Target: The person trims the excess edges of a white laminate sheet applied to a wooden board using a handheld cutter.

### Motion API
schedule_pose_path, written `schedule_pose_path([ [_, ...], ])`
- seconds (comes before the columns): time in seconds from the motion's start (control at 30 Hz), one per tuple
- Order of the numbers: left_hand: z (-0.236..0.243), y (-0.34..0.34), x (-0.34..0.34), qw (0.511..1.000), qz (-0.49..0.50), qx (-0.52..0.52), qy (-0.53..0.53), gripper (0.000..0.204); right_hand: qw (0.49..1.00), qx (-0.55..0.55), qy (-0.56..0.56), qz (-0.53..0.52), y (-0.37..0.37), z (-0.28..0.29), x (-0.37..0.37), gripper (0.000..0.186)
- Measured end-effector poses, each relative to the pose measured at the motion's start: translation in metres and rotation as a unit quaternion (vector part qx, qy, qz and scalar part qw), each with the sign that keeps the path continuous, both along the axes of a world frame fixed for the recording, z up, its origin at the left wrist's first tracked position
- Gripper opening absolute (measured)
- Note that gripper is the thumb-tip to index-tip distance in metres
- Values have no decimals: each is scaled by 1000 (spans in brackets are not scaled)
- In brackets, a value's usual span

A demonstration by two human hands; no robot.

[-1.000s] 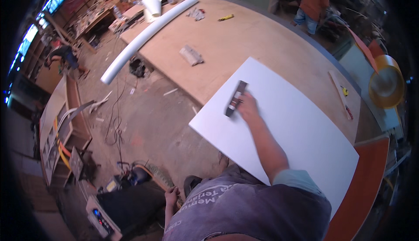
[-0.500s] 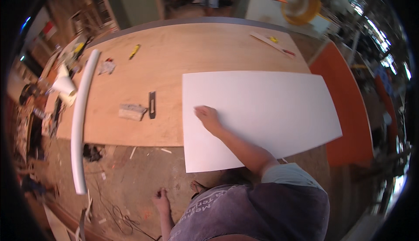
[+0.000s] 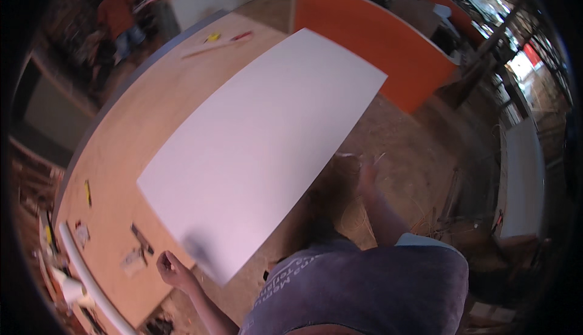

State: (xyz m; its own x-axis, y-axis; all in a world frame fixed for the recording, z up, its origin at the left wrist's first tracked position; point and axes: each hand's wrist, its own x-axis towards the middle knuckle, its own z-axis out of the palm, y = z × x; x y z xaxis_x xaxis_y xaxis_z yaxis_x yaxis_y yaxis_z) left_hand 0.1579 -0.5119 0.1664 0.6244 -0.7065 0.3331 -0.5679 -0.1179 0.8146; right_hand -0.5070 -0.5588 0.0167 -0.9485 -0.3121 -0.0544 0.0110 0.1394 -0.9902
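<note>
A large white rectangular sheet (image 3: 267, 147) lies slantwise over the pale wooden tabletop (image 3: 136, 122), its near side jutting past the table edge. Just left of the sheet's near-left corner, my left hand (image 3: 173, 271) hovers with its fingers curled in and no object visible in them. Beside that hand are a dark narrow slotted tool (image 3: 142, 238) and a greyish block (image 3: 133, 261). My right hand (image 3: 366, 174) is off the sheet, over the floor to its right. Motion smears its fingers, so I cannot tell what they do.
An orange panel (image 3: 358, 37) stands beyond the sheet's far end. A long white roll (image 3: 91, 280) lies at the table's left end. A yellow cutter (image 3: 88, 193), a thin strip (image 3: 209, 48) and a yellow item (image 3: 212, 37) rest on the tabletop. A person (image 3: 118, 19) is at the far left.
My view has swung to the right. My right hand has come off the sheet and moved out past its near edge. My left hand has risen from below the table edge to beside the sheet's corner.
</note>
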Motion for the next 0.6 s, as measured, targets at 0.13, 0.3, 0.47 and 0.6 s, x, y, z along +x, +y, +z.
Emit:
schedule_pose_path([
  [0.13, 52, -24, -165, 972, -195, 48, 119, 15, 973, 47, -209, 86, -29, -17, -79, 53],
  [0.3, 27, -14, -328, 838, -333, 228, 366, 10, 940, -49, -316, 117, -116, -23, -142, 63],
  [0.47, -23, -13, -375, 816, -291, 365, 341, 15, 788, -38, -544, 286, -152, 66, -121, 82],
  [0.6, -37, -14, -398, 808, -239, 391, 371, 16, 771, -73, -535, 337, -158, 44, -133, 89],
])
